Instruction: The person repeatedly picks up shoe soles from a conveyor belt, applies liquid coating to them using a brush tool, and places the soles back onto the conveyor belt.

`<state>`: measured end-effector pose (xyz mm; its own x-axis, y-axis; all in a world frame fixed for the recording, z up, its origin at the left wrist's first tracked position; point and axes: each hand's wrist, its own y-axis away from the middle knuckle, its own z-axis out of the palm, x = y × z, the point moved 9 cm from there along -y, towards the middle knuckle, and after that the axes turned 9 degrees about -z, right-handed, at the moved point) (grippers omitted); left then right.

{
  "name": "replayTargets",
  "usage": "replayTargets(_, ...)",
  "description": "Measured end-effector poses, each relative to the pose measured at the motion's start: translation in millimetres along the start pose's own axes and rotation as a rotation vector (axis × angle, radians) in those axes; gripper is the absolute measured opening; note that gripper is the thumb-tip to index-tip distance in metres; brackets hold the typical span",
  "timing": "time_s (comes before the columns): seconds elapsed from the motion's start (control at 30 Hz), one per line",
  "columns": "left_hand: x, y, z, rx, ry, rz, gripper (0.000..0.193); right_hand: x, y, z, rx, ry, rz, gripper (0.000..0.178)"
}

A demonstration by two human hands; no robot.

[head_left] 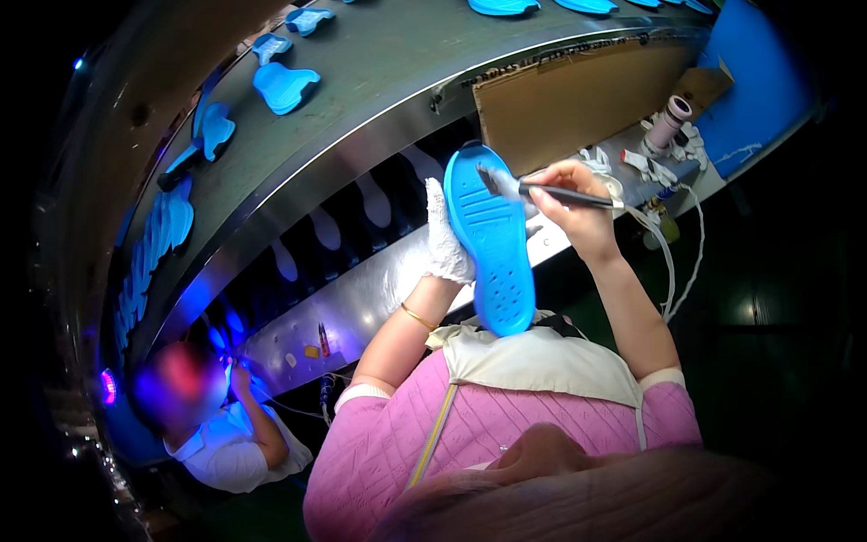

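Observation:
A blue shoe sole (498, 239) is held in front of me, its long side running toward my body. My left hand (445, 239), in a white glove, grips it along the left edge. My right hand (575, 208) is bare and closed round the black handle of a brush (585, 196). Pale bristles at the brush's tip lie over the upper part of the sole; whether they touch it, I cannot tell. From the handle's end a thin whitish tube (666, 244) hangs down in a loop. The sole's face shows raised bars and a patch of small holes.
Beyond the sole runs a conveyor belt (388, 81) with several blue pieces, edged in metal. Cardboard (578, 99) leans at its side. A pink cup-like container (668, 125) and white gloves (652, 167) sit at right. Sole shapes (325, 228) show below the belt. A co-worker (239, 434) sits at left.

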<state>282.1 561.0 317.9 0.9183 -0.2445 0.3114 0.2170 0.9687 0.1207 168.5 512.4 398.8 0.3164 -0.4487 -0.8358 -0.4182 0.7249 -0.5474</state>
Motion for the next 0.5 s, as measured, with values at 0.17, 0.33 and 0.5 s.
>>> replayTargets(0.17, -6.3, -9.5, 6.9, 0.116, -0.181, 0.172, 0.087, -2.1, -14.8, -5.6, 0.095, 0.094, -0.097, 0.017)
replayTargets(0.33, 9.3, -8.4, -28.1, 0.238, -0.073, 0.329, 0.067, -1.6, 1.7, 27.7, -0.036, -0.004, -0.053, 0.022)
replayTargets(0.5, 16.6, -1.2, -23.9, 0.231, -0.27, 0.214, 0.077, -9.7, 4.2, 23.1, -0.017, 0.182, -0.161, 0.023)
